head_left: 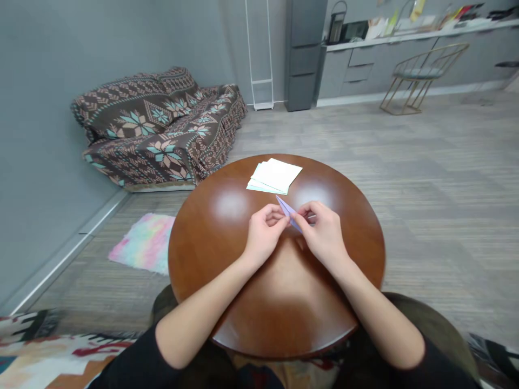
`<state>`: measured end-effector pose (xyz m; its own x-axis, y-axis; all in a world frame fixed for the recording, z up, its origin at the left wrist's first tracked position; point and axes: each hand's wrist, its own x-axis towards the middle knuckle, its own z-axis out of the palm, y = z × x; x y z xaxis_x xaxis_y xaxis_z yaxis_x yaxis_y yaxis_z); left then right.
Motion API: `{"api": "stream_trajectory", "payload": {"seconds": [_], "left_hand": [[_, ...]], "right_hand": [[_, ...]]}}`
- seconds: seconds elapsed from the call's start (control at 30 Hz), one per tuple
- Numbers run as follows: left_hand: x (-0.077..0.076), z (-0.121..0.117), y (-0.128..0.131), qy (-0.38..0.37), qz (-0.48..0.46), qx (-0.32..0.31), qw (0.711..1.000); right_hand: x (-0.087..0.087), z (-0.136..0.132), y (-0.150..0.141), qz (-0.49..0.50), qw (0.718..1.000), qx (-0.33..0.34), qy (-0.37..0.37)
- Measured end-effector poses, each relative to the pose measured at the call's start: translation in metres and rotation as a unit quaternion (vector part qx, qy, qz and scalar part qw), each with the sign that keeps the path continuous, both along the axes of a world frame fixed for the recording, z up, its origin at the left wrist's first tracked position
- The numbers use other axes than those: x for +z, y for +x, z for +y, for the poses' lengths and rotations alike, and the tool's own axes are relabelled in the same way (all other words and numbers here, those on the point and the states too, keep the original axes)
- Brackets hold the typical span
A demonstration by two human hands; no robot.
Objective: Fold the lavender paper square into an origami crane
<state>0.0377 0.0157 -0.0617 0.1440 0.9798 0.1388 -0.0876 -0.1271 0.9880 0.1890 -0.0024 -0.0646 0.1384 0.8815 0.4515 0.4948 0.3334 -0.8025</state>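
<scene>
A small piece of folded purple paper (286,207) is held between both hands above the round brown table (203,243). Its narrow pointed end aims away from me and to the left. My left hand (265,229) pinches the paper's left side with thumb and fingers. On the right side, my right hand (323,229) grips it too, the thumb lying over its near part. Part of the paper is hidden behind the fingers. Just beyond the hands, a loose stack of pale square paper sheets (275,175) lies fanned on the tabletop.
Past the table on the left stands a sofa (162,124) under a patterned cover. A fluffy pastel rug (146,243) lies on the floor left of the table. Farther back are a grey fridge (305,54), kitchen cabinets (373,65) and a metal-framed chair (421,73).
</scene>
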Motion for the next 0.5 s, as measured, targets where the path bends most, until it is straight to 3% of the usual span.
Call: {"api": "stream_trajectory", "payload": {"seconds": [0.5], "left_hand": [[0.0035, -0.0015, 0.0011, -0.040, -0.054, 0.015, 0.998]], "right_hand": [[0.0019, 0.0001, 0.0000, -0.005, 0.999, 0.009, 0.037]]}}
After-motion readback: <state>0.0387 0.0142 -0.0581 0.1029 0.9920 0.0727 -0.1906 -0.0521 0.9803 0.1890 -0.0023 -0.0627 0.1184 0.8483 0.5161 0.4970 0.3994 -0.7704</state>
